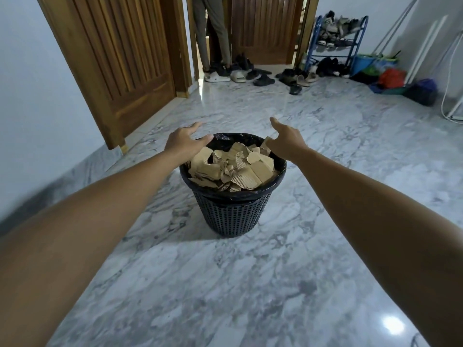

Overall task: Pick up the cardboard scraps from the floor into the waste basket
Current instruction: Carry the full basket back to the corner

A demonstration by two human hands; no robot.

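Observation:
A black mesh waste basket (233, 211) with a dark liner stands on the marble floor in the middle of the view. Torn brown cardboard scraps (233, 166) fill it up to the rim. My left hand (186, 141) hovers over the basket's far left rim, fingers stretched out and holding nothing. My right hand (285, 140) is over the far right rim, fingers relaxed and empty, right beside a scrap that sticks up there. No scraps show on the floor around the basket.
Wooden doors (117, 66) stand at the left and back. A person's legs (213, 33) are in the far doorway among several shoes (263, 78). A blue shoe rack (335, 41), buckets and bags (390, 76) line the back right wall.

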